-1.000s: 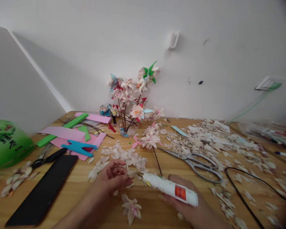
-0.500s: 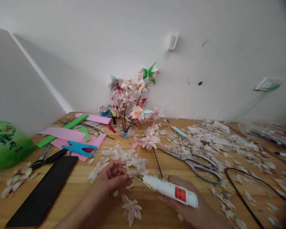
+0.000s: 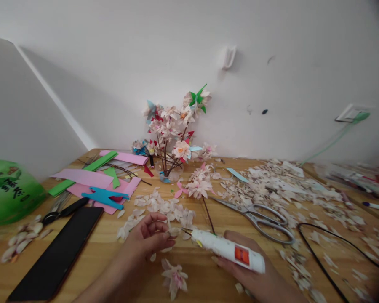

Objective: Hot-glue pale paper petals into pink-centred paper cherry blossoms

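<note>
The left hand is partly open, its fingers curled inward and the thumb brought up against them, and it grips a small pale petal at the fingertips. The right hand is closed around the body of a white glue gun with an orange-red panel on its side; the nozzle points toward the left hand, with its tip close beside the petal. Whether tip and petal touch cannot be told. Below and between the hands, a loose blossom lies on the wooden surface. Behind them stands a small clear cup holding upright brown twigs that carry pale blossoms with red, green and light blue pieces among them; something blue shows low in the cup. At the left edge is a green container with dark characters on its side, and its contents cannot be seen. A stemmed blossom lies in front of the cup, near the tip of the open scissors. Loose petals are spread beyond the left hand, and a wide litter of scraps covers the right side. Coloured paper strips overlap at the left, behind a dark phone.
</note>
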`<state>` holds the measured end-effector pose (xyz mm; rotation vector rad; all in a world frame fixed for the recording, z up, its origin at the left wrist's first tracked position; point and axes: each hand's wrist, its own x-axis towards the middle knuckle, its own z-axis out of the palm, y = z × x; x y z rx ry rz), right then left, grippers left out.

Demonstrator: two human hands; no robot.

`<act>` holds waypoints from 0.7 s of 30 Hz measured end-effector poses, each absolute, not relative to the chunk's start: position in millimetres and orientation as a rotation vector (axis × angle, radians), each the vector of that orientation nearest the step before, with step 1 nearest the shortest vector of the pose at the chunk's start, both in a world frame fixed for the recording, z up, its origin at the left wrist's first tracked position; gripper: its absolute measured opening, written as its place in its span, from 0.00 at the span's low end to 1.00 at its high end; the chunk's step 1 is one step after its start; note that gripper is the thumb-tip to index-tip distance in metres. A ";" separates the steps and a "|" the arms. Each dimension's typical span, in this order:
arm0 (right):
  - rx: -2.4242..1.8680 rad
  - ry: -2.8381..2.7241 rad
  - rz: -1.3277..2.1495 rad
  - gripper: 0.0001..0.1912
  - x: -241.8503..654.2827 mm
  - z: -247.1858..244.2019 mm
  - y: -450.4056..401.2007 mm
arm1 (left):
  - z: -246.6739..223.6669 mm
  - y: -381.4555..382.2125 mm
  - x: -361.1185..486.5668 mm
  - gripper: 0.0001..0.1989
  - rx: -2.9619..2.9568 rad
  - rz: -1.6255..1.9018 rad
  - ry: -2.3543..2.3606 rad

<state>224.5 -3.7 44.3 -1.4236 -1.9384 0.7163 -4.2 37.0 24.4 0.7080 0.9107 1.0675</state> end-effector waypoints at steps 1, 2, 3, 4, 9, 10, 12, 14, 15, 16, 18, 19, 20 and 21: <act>-1.427 -1.940 0.715 0.15 224.5 44.1 -3.7 | 24.3 37.1 -4.1 0.18 0.706 1.073 0.902; -1.424 -1.942 0.707 0.14 224.7 43.5 -3.8 | 24.2 37.1 -3.9 0.18 0.706 1.077 0.897; -1.420 -1.946 0.698 0.14 224.9 42.5 -3.8 | 24.1 37.1 -3.8 0.18 0.707 1.078 0.895; -1.417 -1.957 0.691 0.14 225.2 41.2 -3.7 | 24.0 37.2 -3.6 0.18 0.708 1.078 0.896; -1.438 -1.992 0.705 0.13 225.4 36.1 -2.3 | 24.4 37.1 -3.5 0.18 0.727 1.070 0.905; -1.441 -1.988 0.703 0.14 225.1 36.4 -1.8 | 24.8 37.0 -3.6 0.18 0.733 1.067 0.905; -1.443 -1.985 0.688 0.15 224.3 38.4 -1.0 | 25.6 36.7 -4.1 0.18 0.742 1.061 0.902; -1.435 -1.982 0.660 0.15 224.3 40.5 -0.5 | 26.3 36.4 -4.6 0.18 0.739 1.059 0.896; -1.431 -1.976 0.645 0.15 225.0 41.0 -0.4 | 26.5 36.4 -4.8 0.17 0.735 1.060 0.892; -1.431 -1.963 0.633 0.14 226.6 40.7 -0.2 | 26.4 36.4 -4.9 0.17 0.728 1.063 0.887; -1.447 -1.904 0.629 0.13 232.6 37.7 1.2 | 26.0 36.9 -5.0 0.18 0.712 1.072 0.877; -1.469 -1.850 0.642 0.12 237.2 35.2 2.7 | 25.7 37.2 -5.0 0.18 0.702 1.076 0.872; -1.490 -1.783 0.664 0.10 242.7 32.6 4.9 | 25.5 37.5 -4.9 0.19 0.691 1.081 0.866; -1.511 -1.703 0.693 0.10 248.9 30.1 7.8 | 25.6 37.7 -4.9 0.19 0.679 1.086 0.860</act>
